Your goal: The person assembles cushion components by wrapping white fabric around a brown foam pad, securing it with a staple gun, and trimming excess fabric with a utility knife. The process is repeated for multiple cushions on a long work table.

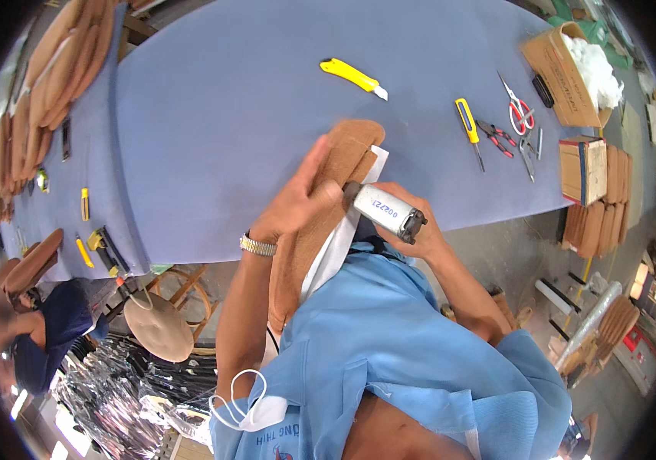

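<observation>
A long brown padded upholstery piece (291, 268) with a white fabric strip (333, 249) along its right side lies between my body and the table's near edge. My left hand (297, 195) is on its left side, fingers stretched and slightly blurred, thumb lying across the brown cover. My right hand (418, 222) is closed around a staple gun (384, 211) with a silver-white body and black end cap. The gun's dark front end meets the piece near my left thumb. My right fingers are partly hidden behind the tool.
On the blue-covered table (228, 115) lie a yellow utility knife (351, 75), a yellow screwdriver (468, 126), red-handled pliers (496, 138) and scissors (519, 111). A cardboard box (562, 80) with white stuffing stands far right. Brown cushions (60, 61) are stacked left, near another person (44, 337).
</observation>
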Motion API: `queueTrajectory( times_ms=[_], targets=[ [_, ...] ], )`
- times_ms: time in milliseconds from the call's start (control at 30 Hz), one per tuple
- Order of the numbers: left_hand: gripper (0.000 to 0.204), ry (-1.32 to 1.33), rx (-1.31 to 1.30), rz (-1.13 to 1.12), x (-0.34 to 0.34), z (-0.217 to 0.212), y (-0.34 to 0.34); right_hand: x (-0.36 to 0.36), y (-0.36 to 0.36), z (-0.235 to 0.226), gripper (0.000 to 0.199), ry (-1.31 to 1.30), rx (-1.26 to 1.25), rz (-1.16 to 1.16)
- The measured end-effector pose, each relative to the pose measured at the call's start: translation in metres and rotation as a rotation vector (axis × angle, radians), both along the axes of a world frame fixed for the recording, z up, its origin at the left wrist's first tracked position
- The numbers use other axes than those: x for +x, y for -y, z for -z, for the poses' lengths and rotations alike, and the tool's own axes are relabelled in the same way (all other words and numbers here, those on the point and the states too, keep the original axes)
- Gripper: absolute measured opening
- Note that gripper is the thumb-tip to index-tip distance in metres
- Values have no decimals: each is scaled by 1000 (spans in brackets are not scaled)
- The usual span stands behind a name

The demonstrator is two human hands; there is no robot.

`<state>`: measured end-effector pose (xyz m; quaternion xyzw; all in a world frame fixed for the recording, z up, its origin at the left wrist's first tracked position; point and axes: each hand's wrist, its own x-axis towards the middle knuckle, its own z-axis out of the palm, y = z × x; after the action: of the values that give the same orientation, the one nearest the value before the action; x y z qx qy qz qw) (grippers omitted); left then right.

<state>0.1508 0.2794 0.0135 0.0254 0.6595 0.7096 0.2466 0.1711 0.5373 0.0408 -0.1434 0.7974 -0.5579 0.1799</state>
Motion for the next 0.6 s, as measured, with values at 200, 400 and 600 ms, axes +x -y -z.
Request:
queueTrajectory(
  times_ms=[200, 400, 600],
  targets=[
    [69, 54, -383, -15, 26, 36, 3, 5, 3, 13, 55, -37, -48, 41],
    [86, -251, -864, 89, 47, -22, -24, 11, 1, 15, 55, -95, -45, 47],
    [86, -246, -949, 48, 49, -10, -26, 16, 7, 15, 57, -82, -67, 95]
  ],
)
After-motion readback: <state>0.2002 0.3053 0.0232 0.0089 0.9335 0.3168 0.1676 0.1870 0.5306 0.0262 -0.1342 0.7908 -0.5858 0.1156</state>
